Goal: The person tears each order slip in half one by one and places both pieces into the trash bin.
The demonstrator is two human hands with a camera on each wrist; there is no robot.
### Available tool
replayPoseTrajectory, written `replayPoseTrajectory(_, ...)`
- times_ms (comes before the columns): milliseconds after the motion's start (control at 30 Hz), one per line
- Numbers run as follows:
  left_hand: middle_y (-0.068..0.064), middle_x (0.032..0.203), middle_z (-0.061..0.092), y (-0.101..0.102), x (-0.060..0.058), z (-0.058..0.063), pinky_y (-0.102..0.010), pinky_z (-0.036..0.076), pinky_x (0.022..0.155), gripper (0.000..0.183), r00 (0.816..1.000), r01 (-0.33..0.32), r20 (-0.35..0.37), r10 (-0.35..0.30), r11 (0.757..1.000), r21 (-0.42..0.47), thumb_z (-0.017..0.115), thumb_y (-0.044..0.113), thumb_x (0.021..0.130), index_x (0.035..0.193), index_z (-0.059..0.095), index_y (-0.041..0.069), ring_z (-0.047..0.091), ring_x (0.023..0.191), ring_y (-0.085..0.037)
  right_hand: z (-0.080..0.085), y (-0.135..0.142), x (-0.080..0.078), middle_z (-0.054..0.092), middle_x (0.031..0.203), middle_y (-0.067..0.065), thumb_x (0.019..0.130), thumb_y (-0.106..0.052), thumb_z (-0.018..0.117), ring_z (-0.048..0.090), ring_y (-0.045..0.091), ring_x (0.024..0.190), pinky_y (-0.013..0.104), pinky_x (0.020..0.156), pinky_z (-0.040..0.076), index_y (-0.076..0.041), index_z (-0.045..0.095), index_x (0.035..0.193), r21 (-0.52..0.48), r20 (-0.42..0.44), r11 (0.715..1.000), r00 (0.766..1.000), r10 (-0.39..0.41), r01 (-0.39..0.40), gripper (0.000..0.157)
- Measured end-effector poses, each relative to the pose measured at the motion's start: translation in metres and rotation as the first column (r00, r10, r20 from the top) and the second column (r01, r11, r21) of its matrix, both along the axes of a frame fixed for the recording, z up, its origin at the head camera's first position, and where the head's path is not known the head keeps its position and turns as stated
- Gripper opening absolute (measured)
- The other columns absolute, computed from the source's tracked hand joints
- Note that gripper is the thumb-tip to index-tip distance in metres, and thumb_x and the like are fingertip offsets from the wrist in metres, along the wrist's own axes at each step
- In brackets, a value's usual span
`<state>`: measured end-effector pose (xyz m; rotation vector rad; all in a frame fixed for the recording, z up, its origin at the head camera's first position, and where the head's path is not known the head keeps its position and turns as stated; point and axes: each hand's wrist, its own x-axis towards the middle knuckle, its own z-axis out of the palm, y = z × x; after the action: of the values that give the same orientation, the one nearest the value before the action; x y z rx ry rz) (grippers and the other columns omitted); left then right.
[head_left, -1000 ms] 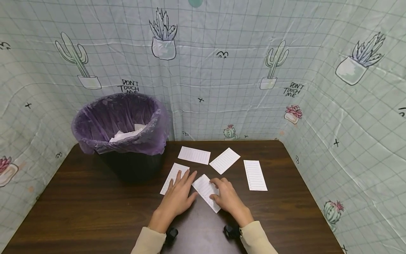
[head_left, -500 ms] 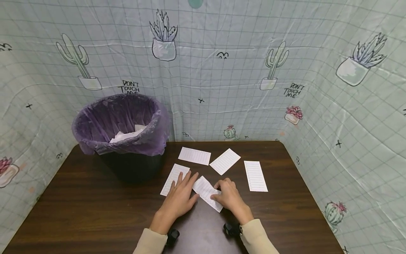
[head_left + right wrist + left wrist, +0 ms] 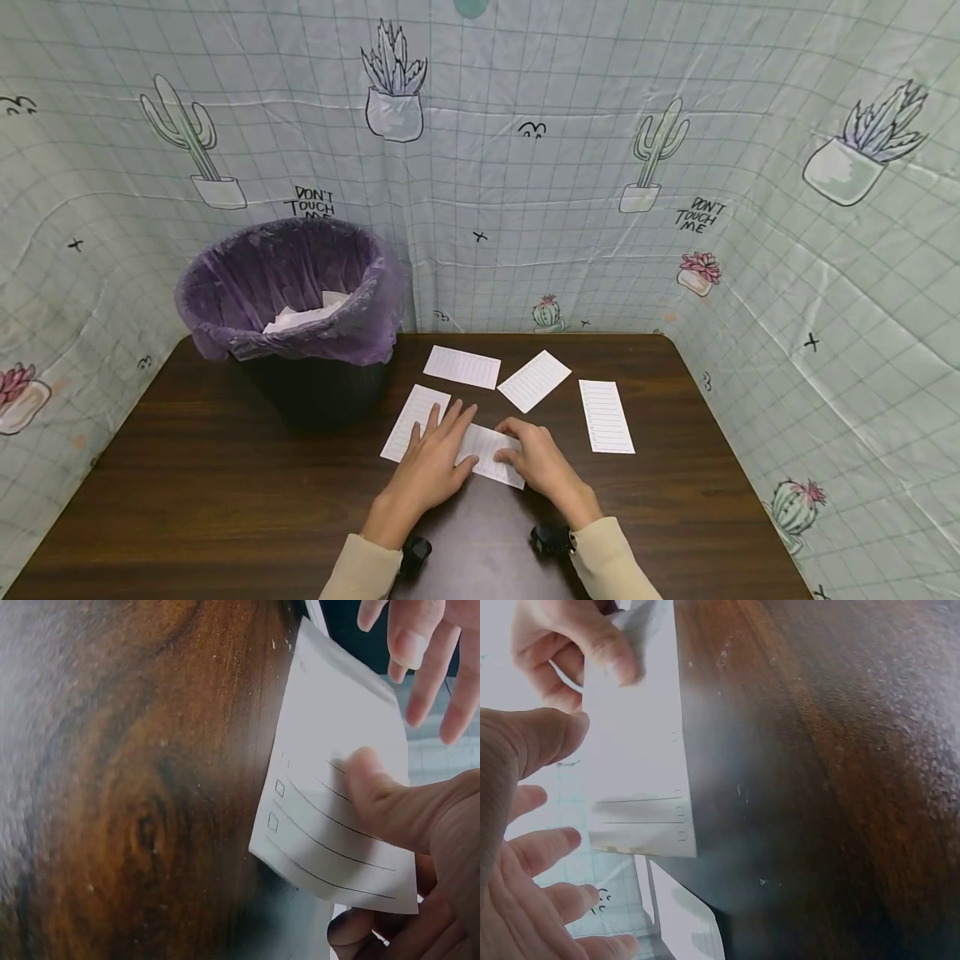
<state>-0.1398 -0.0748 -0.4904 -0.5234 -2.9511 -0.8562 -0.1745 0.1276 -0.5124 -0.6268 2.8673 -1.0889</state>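
Note:
A white checklist slip (image 3: pixel 480 450), ruled with lines and small boxes, is between the two hands near the table's middle. My right hand (image 3: pixel 546 460) pinches its right part; in the right wrist view the thumb (image 3: pixel 390 802) presses on the printed face of the slip (image 3: pixel 322 742) and the fingers are behind it. The slip bows slightly there. At its left end is my left hand (image 3: pixel 429 462), fingers spread and fairly straight. In the left wrist view the left thumb (image 3: pixel 547 739) lies at the slip's edge. Under the left fingertips is a second slip (image 3: pixel 411 417), partly covered.
Three more ruled slips lie farther back: one at back left (image 3: pixel 461 367), a slanted one (image 3: pixel 534 381) and one at right (image 3: pixel 607 417). A black bin with a purple liner (image 3: pixel 375 317) stands at back left, with white papers (image 3: pixel 303 315) inside. A cactus-print curtain (image 3: pixel 480 167) surrounds the wooden table (image 3: pixel 225 500).
The slip between the hands has turned from a steep diagonal to nearly crosswise. My right hand went from fingers over it to pinching it; the left hand has barely moved.

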Motion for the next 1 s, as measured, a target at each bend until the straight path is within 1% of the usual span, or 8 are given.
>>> replayPoseTrajectory(133,-0.018,0.161,0.043,-0.005,0.002,-0.001,-0.078,0.029,0.109,0.067,1.0,-0.014,-0.002,0.014,1.0,0.001,0.073,0.025,0.096,0.155,0.045,0.012,0.031,0.148,-0.054,-0.003,-0.003,0.004,0.077,0.094,0.005,0.094,-0.01,0.073,0.071,0.016,0.084,0.033,0.075,0.057,-0.007,0.074,0.1,0.008,-0.07,0.999,0.997,0.044,-0.043,0.008)
replayPoseTrajectory(300,-0.016,0.16,0.044,-0.015,0.006,-0.003,-0.077,0.03,0.109,0.065,1.0,-0.02,-0.012,0.02,1.0,0.003,0.073,0.025,0.096,0.154,0.047,0.012,0.033,0.147,-0.054,-0.004,-0.005,0.008,0.078,0.095,0.007,0.096,-0.008,0.07,0.074,0.018,0.086,0.035,0.077,0.059,-0.005,0.076,0.099,0.019,-0.125,0.997,0.989,0.079,-0.077,0.007)
replayPoseTrajectory(467,-0.016,0.159,0.046,-0.025,0.009,-0.002,-0.076,0.034,0.107,0.062,1.0,-0.022,-0.002,0.023,0.999,0.034,0.072,0.025,0.097,0.153,0.049,0.012,0.04,0.144,-0.053,-0.004,-0.008,0.008,0.078,0.094,0.006,0.098,-0.007,0.068,0.073,0.015,0.081,0.031,0.073,0.059,-0.004,0.076,0.099,0.019,-0.152,0.993,0.981,0.117,-0.115,0.008)
replayPoseTrajectory(600,-0.017,0.156,0.049,-0.032,0.008,-0.001,-0.074,0.04,0.104,0.059,1.0,-0.021,-0.022,0.023,0.998,0.06,0.073,0.024,0.096,0.15,0.053,0.01,0.047,0.139,-0.053,-0.003,-0.01,0.004,0.078,0.092,0.004,0.098,-0.011,0.069,0.071,0.011,0.079,0.029,0.072,0.057,-0.006,0.073,0.098,-0.01,-0.141,0.993,0.983,0.118,-0.121,0.007)
replayPoseTrajectory(767,-0.015,0.151,0.056,-0.035,0.002,-0.004,-0.075,0.036,0.106,0.053,0.999,-0.041,-0.029,0.044,0.995,0.09,0.072,0.024,0.097,0.146,0.058,0.011,0.049,0.139,-0.048,-0.001,-0.013,0.0,0.077,0.089,0.001,0.097,-0.014,0.07,0.068,0.007,0.079,0.029,0.073,0.057,-0.01,0.071,0.094,-0.027,-0.136,0.994,0.985,0.103,-0.107,0.005)
replayPoseTrajectory(867,-0.014,0.146,0.061,-0.033,0.0,-0.008,-0.077,0.033,0.108,0.048,0.998,-0.042,-0.032,0.046,0.993,0.112,0.072,0.023,0.097,0.142,0.062,0.011,0.049,0.139,-0.047,-0.001,-0.012,-0.001,0.076,0.089,0.0,0.097,-0.012,0.07,0.067,0.008,0.078,0.03,0.073,0.057,-0.011,0.072,0.094,-0.031,-0.152,0.995,0.984,0.091,-0.097,0.004)
replayPoseTrajectory(933,-0.013,0.143,0.063,-0.03,-0.001,-0.01,-0.075,0.035,0.107,0.045,0.998,-0.039,-0.041,0.044,0.992,0.123,0.072,0.022,0.097,0.139,0.064,0.011,0.051,0.138,-0.046,-0.001,-0.012,-0.001,0.076,0.09,0.0,0.098,-0.011,0.07,0.068,0.01,0.08,0.031,0.075,0.057,-0.01,0.073,0.094,-0.031,-0.165,0.995,0.982,0.09,-0.096,0.005)
replayPoseTrajectory(1000,-0.012,0.139,0.066,-0.028,-0.003,-0.011,-0.07,0.039,0.107,0.043,0.998,-0.033,-0.046,0.039,0.99,0.139,0.072,0.022,0.097,0.137,0.065,0.011,0.055,0.135,-0.043,-0.001,-0.013,-0.001,0.076,0.092,0.001,0.098,-0.01,0.069,0.069,0.012,0.084,0.033,0.078,0.057,-0.009,0.073,0.095,-0.032,-0.171,0.995,0.981,0.09,-0.097,0.005)
